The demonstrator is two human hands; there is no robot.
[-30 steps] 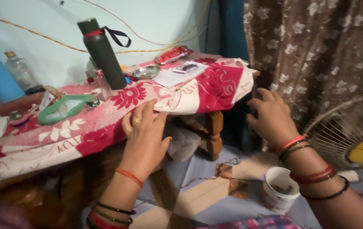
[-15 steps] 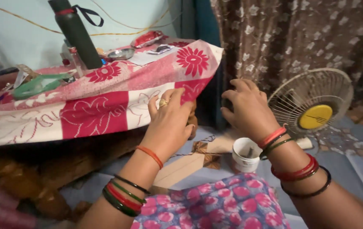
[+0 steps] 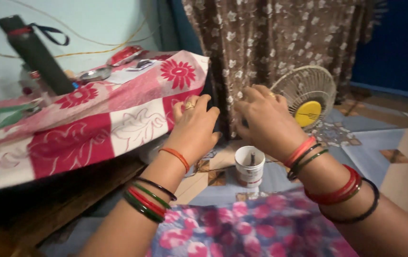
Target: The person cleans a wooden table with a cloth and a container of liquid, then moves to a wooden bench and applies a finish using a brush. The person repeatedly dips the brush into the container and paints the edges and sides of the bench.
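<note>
My left hand [image 3: 195, 127] rests loosely curled against the hanging edge of the red and white cloth [image 3: 118, 114] at the desk corner, gripping nothing. My right hand [image 3: 264, 123] hovers open just beside it, in front of the brown curtain [image 3: 270, 38]. I'd pinch the hem with both, pulling evenly, clear of the white cup [image 3: 249, 166] below.

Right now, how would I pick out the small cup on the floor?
Start at the table draped in a red-and-white floral cloth; on the floor just right of it, below and between the two hands, stands a white cup. It alone is open-topped, with a dark stick inside.
</note>
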